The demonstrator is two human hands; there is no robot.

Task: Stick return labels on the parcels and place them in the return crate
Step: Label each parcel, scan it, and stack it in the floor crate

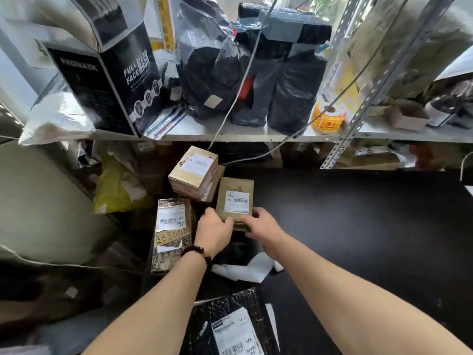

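Observation:
A flat brown parcel (pixel 235 194) with a white barcode label lies at the left edge of the black table (pixel 358 226). My left hand (pixel 213 233) grips its near left corner and my right hand (pixel 263 225) grips its near right corner. Left of it stands a patterned brown parcel (pixel 172 226) with a label on top. Behind sits a cardboard box (pixel 193 172) with a label, stacked on another box. A black bubble-wrap parcel (pixel 230 326) with a white label lies close to me, between my forearms.
A shelf (pixel 230 135) above carries a black mask box (pixel 107 80), black bagged parcels (pixel 256 73) and an orange sticker roll (pixel 327 117). A yellow bag (pixel 117 187) lies at left. White paper scraps (pixel 243 271) sit under my arms. Cables hang down.

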